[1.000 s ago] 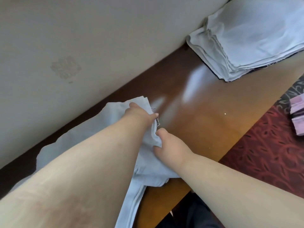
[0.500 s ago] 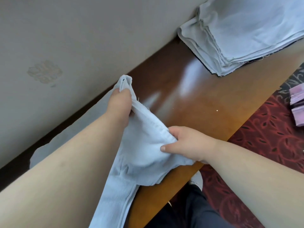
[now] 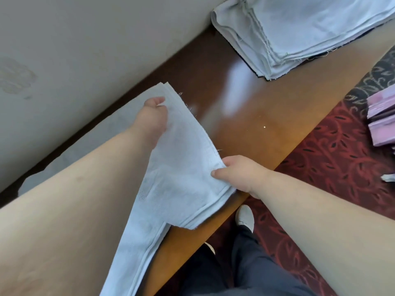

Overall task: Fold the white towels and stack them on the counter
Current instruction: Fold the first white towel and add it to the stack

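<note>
A white towel (image 3: 181,167) is stretched above the brown wooden counter (image 3: 245,116), folded in layers, with its lower end hanging over the counter's front edge. My left hand (image 3: 154,116) pinches the towel's far corner near the wall. My right hand (image 3: 237,174) pinches the near corner, thumb on top. More white cloth (image 3: 96,133) lies flat on the counter under my left arm. A stack of folded white towels (image 3: 299,33) sits at the far right end of the counter against the wall.
A beige wall (image 3: 85,50) runs along the counter's back. Red patterned carpet (image 3: 331,167) lies to the right, with pink folded items (image 3: 382,122) on it. My dark trousers and a white shoe (image 3: 245,216) show below the counter edge.
Both hands lifted the towel off the counter and drew apart, stretching its edge taut. My right hand moved toward the counter's front edge; the left moved toward the wall.
</note>
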